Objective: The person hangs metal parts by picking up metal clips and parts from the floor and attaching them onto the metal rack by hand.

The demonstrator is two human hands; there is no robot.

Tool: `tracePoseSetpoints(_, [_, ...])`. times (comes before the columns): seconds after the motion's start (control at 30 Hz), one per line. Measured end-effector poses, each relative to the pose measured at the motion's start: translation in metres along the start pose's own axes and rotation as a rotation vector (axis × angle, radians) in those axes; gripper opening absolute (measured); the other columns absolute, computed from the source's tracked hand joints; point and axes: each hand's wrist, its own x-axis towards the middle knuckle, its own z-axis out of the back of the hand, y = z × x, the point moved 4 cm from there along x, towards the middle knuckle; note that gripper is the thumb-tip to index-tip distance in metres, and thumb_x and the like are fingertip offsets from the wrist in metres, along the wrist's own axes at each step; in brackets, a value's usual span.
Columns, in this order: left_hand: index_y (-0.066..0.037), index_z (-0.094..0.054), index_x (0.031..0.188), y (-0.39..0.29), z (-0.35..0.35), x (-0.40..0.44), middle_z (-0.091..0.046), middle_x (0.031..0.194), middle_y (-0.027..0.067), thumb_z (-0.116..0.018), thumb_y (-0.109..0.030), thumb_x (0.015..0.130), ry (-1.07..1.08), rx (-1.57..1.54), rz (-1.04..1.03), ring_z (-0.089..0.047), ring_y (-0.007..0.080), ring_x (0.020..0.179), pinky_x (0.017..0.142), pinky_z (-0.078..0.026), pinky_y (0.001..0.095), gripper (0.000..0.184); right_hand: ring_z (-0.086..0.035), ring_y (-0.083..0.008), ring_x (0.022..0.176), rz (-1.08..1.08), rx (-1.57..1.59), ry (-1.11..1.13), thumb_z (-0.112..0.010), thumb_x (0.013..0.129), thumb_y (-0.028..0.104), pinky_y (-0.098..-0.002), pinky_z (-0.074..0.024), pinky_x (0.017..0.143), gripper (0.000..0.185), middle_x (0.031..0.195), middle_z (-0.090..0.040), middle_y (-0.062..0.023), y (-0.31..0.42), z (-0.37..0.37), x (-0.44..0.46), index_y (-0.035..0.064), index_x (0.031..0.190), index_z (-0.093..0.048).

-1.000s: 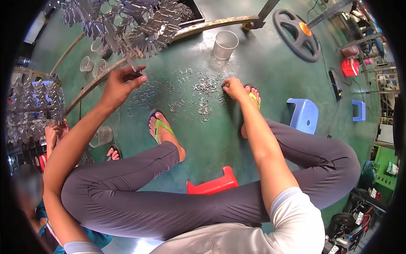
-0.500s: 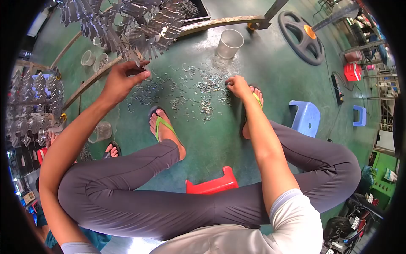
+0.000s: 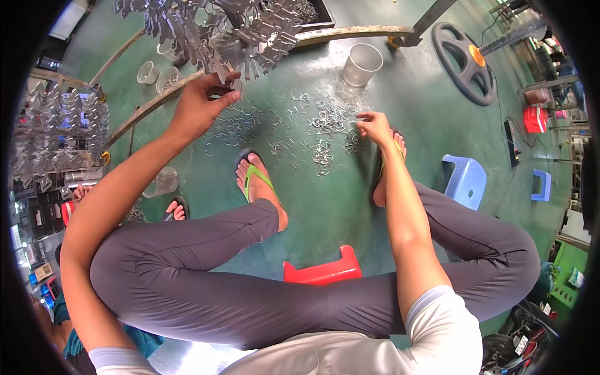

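Observation:
My left hand [image 3: 199, 111] is raised at the lower edge of a hanging cluster of bent metal pieces [image 3: 212, 37]. Its thumb and fingers curl around the low end of one metal piece [image 3: 220, 89]. On the green floor lie many small curved metal hooks [image 3: 328, 119], spread loosely with denser heaps. My right hand [image 3: 376, 128] hovers at the right edge of these hooks, by my right foot. Its fingers are bent toward the thumb, and whatever is between them is too small to make out.
A clear plastic tub [image 3: 362, 65] stands behind the hooks. A rusty metal frame bar [image 3: 153, 103] runs below the cluster. Stools in red [image 3: 322, 273] and blue [image 3: 465, 181] stand nearby. Another person's foot [image 3: 177, 210] shows at left, near a rack of metal pieces [image 3: 56, 131].
The whole scene has shifted right in view as my head turned. Both hands keep nearly the same places relative to the cluster and the hooks; my right fingers have loosened slightly.

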Motion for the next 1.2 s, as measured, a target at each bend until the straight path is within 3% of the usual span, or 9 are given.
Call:
tracePoseSetpoints(0.07, [-0.003, -0.066, 0.138, -0.001, -0.002, 0.001, -0.072, 0.126, 0.0113, -0.081, -0.024, 0.092, 0.016, -0.009, 0.01, -0.069, 0.0187, 0.109, 0.098, -0.055, 0.0359, 0.052, -0.065, -0.0111, 0.068, -0.109, 0.264, 0.14, -0.071, 0.09, 0.003, -0.0245, -0.0572, 0.068, 0.03, 0.086, -0.073, -0.0067, 0.023, 0.004, -0.007, -0.0082, 0.118, -0.072])
tracePoseSetpoints(0.3, [-0.004, -0.066, 0.138, -0.006, -0.005, 0.0, -0.073, 0.118, 0.0124, -0.081, -0.025, 0.092, 0.025, -0.01, 0.001, -0.07, 0.0184, 0.106, 0.097, -0.055, 0.0354, 0.053, -0.074, -0.0188, 0.077, -0.181, 0.291, 0.205, -0.071, 0.093, 0.003, -0.0316, -0.0651, 0.077, 0.026, 0.092, -0.075, -0.0134, 0.036, 0.018, -0.009, -0.0086, 0.117, -0.071])
tracePoseSetpoints(0.4, [-0.004, -0.066, 0.138, -0.007, -0.005, -0.001, -0.073, 0.117, 0.0126, -0.081, -0.025, 0.093, 0.04, -0.024, 0.031, -0.069, 0.0182, 0.107, 0.096, -0.055, 0.0353, 0.052, -0.073, -0.0168, 0.077, -0.255, 0.169, 0.319, -0.073, 0.091, 0.006, -0.0314, -0.0641, 0.074, 0.026, 0.091, -0.076, -0.0118, 0.024, 0.016, -0.008, -0.0049, 0.115, -0.074])
tracePoseSetpoints(0.47, [-0.004, -0.067, 0.138, -0.005, -0.005, 0.0, -0.073, 0.117, 0.0122, -0.081, -0.024, 0.093, 0.045, -0.042, 0.028, -0.069, 0.018, 0.107, 0.096, -0.055, 0.0351, 0.051, -0.075, -0.0199, 0.076, -0.158, -0.223, 0.218, -0.074, 0.089, 0.008, -0.034, -0.0632, 0.075, 0.023, 0.091, -0.077, -0.0128, 0.019, 0.013, -0.008, -0.0016, 0.11, -0.077])
tracePoseSetpoints(0.6, [-0.004, -0.067, 0.137, -0.005, -0.007, 0.001, -0.073, 0.116, 0.0114, -0.081, -0.024, 0.093, 0.051, -0.036, 0.016, -0.068, 0.0175, 0.106, 0.094, -0.056, 0.0343, 0.05, -0.076, -0.0307, 0.084, 0.282, -0.56, -0.079, -0.075, 0.084, 0.011, -0.0417, -0.0607, 0.08, 0.019, 0.097, -0.077, -0.0166, 0.014, -0.015, 0.005, 0.0045, 0.101, -0.081])
tracePoseSetpoints(0.63, [-0.004, -0.067, 0.138, -0.005, -0.008, 0.002, -0.073, 0.115, 0.0112, -0.081, -0.024, 0.093, 0.054, -0.048, 0.02, -0.068, 0.0173, 0.106, 0.094, -0.056, 0.0341, 0.05, -0.072, -0.0396, 0.095, 0.342, -0.642, -0.06, -0.072, 0.084, 0.012, -0.0468, -0.0587, 0.087, 0.017, 0.1, -0.074, -0.0203, 0.014, -0.02, 0.004, 0.0033, 0.097, -0.079])
tracePoseSetpoints(0.77, [-0.005, -0.067, 0.138, -0.005, -0.009, 0.002, -0.073, 0.113, 0.0108, -0.08, -0.024, 0.094, 0.059, -0.066, 0.023, -0.068, 0.0167, 0.104, 0.093, -0.056, 0.0337, 0.05, -0.07, -0.0417, 0.097, 0.334, -0.885, -0.062, -0.068, 0.084, 0.017, -0.0499, -0.0571, 0.089, 0.017, 0.101, -0.072, -0.0201, 0.021, -0.036, 0.006, 0.0015, 0.085, -0.075])
tracePoseSetpoints(0.97, [-0.002, -0.069, 0.132, -0.011, -0.009, 0.0, -0.076, 0.103, 0.0101, -0.079, -0.024, 0.093, 0.008, -0.005, -0.013, -0.069, 0.0156, 0.092, 0.084, -0.055, 0.0315, 0.046, -0.072, -0.0436, 0.094, 0.288, -0.778, -0.09, -0.07, 0.084, 0.018, -0.0506, -0.0588, 0.086, 0.018, 0.103, -0.073, -0.0228, 0.031, -0.04, -0.002, 0.0013, 0.088, -0.077])
tracePoseSetpoints(1.2, [-0.004, -0.067, 0.137, -0.012, -0.009, 0.003, -0.073, 0.117, 0.0148, -0.08, -0.028, 0.093, 0.063, 0.006, 0.029, -0.068, 0.0181, 0.106, 0.093, -0.056, 0.0336, 0.051, -0.072, -0.043, 0.1, 0.065, -0.963, -0.047, -0.077, 0.078, 0.018, -0.0499, -0.0589, 0.088, 0.024, 0.099, -0.073, -0.0289, 0.037, -0.039, -0.002, -0.0014, 0.093, -0.076])
